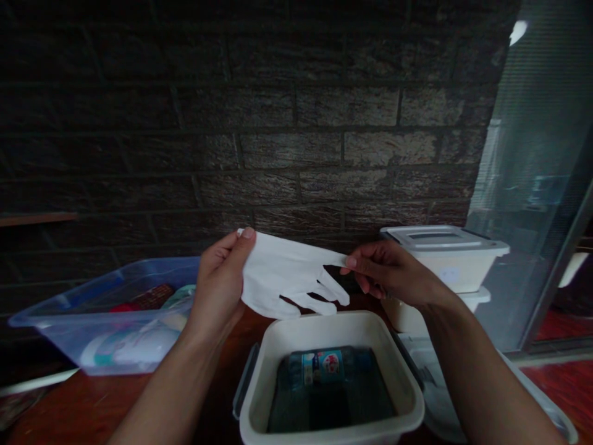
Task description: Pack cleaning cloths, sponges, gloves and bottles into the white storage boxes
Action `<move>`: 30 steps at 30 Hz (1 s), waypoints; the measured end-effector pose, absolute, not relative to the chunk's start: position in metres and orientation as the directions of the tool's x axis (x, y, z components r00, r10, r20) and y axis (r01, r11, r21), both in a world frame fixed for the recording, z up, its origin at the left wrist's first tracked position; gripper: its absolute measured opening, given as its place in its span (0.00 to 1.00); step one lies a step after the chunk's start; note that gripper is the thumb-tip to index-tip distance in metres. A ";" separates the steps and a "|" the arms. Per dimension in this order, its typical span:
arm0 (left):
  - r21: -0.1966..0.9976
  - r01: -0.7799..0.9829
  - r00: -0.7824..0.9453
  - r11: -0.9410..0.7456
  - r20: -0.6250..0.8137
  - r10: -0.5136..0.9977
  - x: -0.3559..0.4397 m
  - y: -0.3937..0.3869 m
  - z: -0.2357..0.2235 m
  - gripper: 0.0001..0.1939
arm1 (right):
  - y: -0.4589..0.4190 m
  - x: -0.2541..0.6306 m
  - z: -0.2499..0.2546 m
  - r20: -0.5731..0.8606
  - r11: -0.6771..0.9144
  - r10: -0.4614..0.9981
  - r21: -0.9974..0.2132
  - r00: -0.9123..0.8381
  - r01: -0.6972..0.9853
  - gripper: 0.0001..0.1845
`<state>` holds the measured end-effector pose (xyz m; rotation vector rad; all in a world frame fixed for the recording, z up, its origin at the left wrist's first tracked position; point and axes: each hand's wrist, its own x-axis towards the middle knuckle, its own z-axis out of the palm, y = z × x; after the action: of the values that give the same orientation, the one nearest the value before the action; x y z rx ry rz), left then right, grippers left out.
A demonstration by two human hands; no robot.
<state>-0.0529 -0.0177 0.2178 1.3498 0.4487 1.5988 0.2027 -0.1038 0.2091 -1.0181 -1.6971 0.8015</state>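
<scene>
"Glove (pixel 282 272), white, one. Location?"

"Above the open tub (pixel 296 337), stretched between both hands, loose tips hanging near the far rim."

"Fingers, left hand (pixel 220 278)?"

"Closed, thumb pressed over the cuff's upper corner."

"Fingers, right hand (pixel 393 269)?"

"Thumb and forefinger pinched together on the end of the uppermost glove finger; the others loosely curled."

"Handling notes?"

"Light pinches, thin cloth by the look of it. Upper edge drawn straight, not strained; a hard pull could slip the small tip free. Wrists level, tips lifted off the rim."

"Surroundings?"

"One bottle (pixel 324 368), on its side in the tub. One blue bin (pixel 78 334), left, part filled. Lidded box (pixel 449 262), stacked, just beside the right wrist: elbow room limited. Dark brick wall (pixel 278 111) behind. Reddish table (pixel 69 411) beneath."
</scene>
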 end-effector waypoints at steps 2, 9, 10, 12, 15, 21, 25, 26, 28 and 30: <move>0.762 -0.441 0.049 -0.474 0.547 0.836 -0.056 -0.016 0.220 0.09 | -0.105 0.204 0.210 0.409 0.437 0.899 -0.862 -0.157 0.257 0.22; 0.722 -0.478 -0.038 -0.501 0.553 0.832 -0.068 -0.013 0.229 0.09 | -0.108 0.210 0.213 0.452 0.459 0.886 -0.833 -0.100 0.310 0.24; 0.718 -0.479 -0.044 -0.505 0.555 0.831 -0.069 -0.013 0.230 0.09 | -0.109 0.211 0.213 0.455 0.464 0.884 -0.829 -0.104 0.313 0.24; 0.717 -0.481 -0.053 -0.505 0.551 0.833 -0.071 -0.012 0.231 0.09 | -0.110 0.211 0.214 0.460 0.471 0.881 -0.825 -0.114 0.313 0.24; 0.727 -0.482 -0.041 -0.490 0.539 0.841 -0.070 -0.014 0.230 0.09 | -0.109 0.210 0.214 0.472 0.485 0.873 -0.821 -0.121 0.301 0.23; 0.801 -0.407 0.179 -0.440 0.542 0.821 -0.054 -0.029 0.219 0.11 | -0.096 0.196 0.206 0.462 0.496 0.868 -0.823 -0.184 0.276 0.23; 0.827 -0.372 0.182 -0.422 0.511 0.840 -0.050 -0.038 0.216 0.14 | -0.081 0.189 0.195 0.401 0.486 0.868 -0.806 -0.292 0.338 0.21; 0.837 -0.363 0.181 -0.409 0.494 0.850 -0.050 -0.040 0.217 0.14 | -0.079 0.188 0.192 0.386 0.478 0.872 -0.806 -0.301 0.349 0.21; 0.858 -0.353 0.192 -0.374 0.458 0.868 -0.051 -0.043 0.219 0.15 | -0.075 0.186 0.188 0.347 0.451 0.879 -0.829 -0.328 0.332 0.21; 0.867 -0.358 0.183 -0.347 0.429 0.884 -0.050 -0.045 0.221 0.14 | -0.073 0.182 0.185 0.290 0.406 0.872 -0.878 -0.394 0.253 0.19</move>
<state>-0.0501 -0.0452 0.2209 1.3537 0.5584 1.4256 0.1819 -0.0732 0.1854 -0.9647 -1.8698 0.9867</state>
